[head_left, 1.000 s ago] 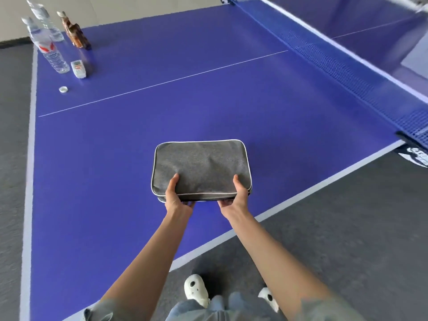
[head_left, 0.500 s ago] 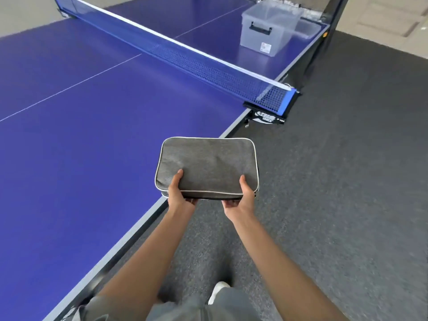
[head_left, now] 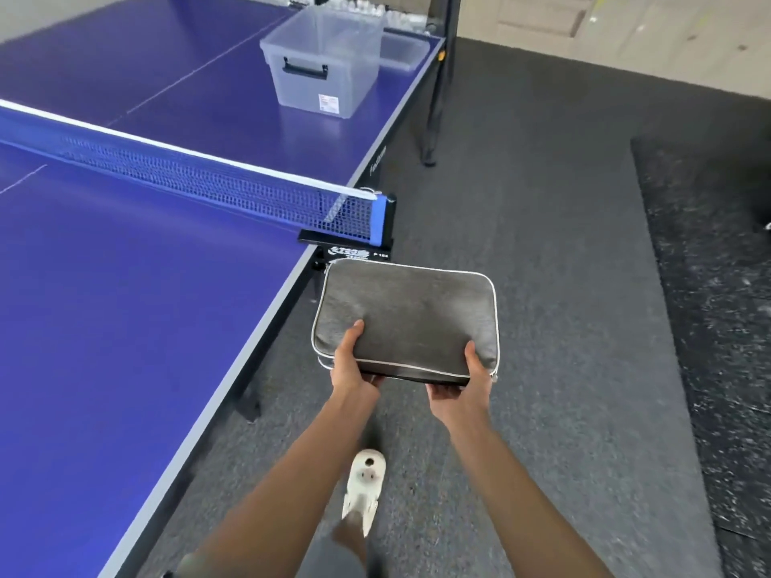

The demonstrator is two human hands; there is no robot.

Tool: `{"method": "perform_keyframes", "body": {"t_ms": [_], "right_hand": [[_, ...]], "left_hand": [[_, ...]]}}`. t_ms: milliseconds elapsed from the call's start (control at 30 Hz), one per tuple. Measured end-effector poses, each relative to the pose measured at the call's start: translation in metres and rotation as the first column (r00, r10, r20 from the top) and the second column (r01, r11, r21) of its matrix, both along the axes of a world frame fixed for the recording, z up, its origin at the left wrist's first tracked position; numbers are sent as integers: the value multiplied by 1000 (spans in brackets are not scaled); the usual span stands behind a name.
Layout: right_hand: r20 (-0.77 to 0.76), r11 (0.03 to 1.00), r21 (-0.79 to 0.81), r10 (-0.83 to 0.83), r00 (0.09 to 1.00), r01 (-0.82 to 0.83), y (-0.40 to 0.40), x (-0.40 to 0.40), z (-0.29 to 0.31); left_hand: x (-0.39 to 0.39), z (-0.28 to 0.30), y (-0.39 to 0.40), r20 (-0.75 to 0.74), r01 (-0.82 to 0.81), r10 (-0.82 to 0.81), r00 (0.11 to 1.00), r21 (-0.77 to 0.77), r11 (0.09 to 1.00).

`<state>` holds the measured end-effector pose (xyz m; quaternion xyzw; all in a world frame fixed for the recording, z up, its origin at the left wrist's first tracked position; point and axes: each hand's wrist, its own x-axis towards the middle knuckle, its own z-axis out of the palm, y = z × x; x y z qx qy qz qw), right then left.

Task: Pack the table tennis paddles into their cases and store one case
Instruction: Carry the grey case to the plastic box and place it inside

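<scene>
We see the grey case (head_left: 406,319) held flat in the air in front of us, off the side of the blue bench (head_left: 125,306) and over the dark carpeted floor (head_left: 563,285). Our left hand (head_left: 349,371) grips its near left corner, thumb lying on the top face and fingers curled underneath. Our right hand (head_left: 463,390) grips the near right corner the same way, thumb on top, fingers below. The case looks closed, with a white piped edge running round it and a zip seam showing along the near side between the two hands.

Just beyond the case, past the left hand, is the black net clamp (head_left: 354,252) at the bench edge, and the net (head_left: 200,181) runs away from it to the left. Farther ahead of the hands, on the far half of the bench, stands a clear plastic storage bin (head_left: 321,77) with a dark handle, open at the top; a flat clear lid (head_left: 402,50) lies just beside it on the right. Below the hands, between our forearms, a white shoe (head_left: 363,486) is on the floor.
</scene>
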<state>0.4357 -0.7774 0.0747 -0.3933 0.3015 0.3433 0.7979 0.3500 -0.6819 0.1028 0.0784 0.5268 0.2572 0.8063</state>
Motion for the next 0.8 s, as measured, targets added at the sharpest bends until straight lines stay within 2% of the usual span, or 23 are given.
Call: {"method": "perform_keyframes", "body": {"t_ms": [200,400,633,800], "right_hand": [[29,980,-36,-195,980,196,21,107,6],[10,964,-45,-261,965,261,52,196,6],[-17,992,-16,-127,992,127,118,325,-15],[38,997,31,70,997,-71,170,433,-15]], "left_hand": [[123,-2,34,70,194,-194,979,4,981],[215,-10,68,52,265,-263,963,-26,964],[334,-35,127,50,145,-142,989,-59,988],[427,-23,168,39,-18,19,999,-27,999]]}}
